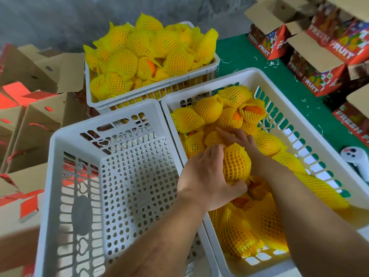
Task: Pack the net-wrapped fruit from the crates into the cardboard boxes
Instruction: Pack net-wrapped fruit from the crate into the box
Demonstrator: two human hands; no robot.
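A rough grey wall (60,19) runs across the top, mottled and unevenly lit. To the right lies a green mat (245,54), strewn with small pale threads, and a white controller (357,160) rests at its right edge. Soft, even light falls over everything, casting only faint shadows.

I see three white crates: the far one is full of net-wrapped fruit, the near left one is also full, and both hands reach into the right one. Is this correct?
Not quite. The head view shows the near left crate holds no fruit. The far crate is full, and the left hand and right hand reach into the right crate.
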